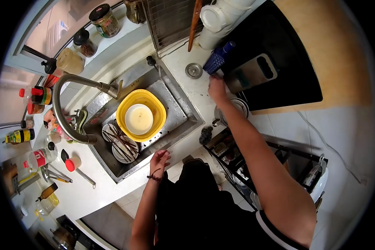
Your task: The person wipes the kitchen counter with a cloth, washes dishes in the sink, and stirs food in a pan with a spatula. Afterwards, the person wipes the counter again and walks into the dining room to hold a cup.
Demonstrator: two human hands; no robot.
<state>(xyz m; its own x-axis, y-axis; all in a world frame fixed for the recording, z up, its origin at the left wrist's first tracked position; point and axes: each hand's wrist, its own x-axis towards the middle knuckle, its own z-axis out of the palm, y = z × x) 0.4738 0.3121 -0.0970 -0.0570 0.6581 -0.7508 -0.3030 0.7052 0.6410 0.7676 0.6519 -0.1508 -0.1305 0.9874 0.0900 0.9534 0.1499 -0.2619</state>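
My right hand reaches across the counter to the base of a blue bottle. Its fingers are curled close together beside the bottle, and whatever they hold, if anything, is hidden. My left hand, with a dark bead bracelet at the wrist, hovers over the sink's front edge. Its fingers are loosely bent and apart, with nothing in them. In the sink sits a yellow basin with a white bowl of cloudy liquid inside. Plates with dark chopsticks on them lie alongside.
A curved faucet arches over the sink's left. Near my right hand are a metal sink strainer, a metal pot, a board with a handle hole and a black panel. Below my right arm stands a black rack.
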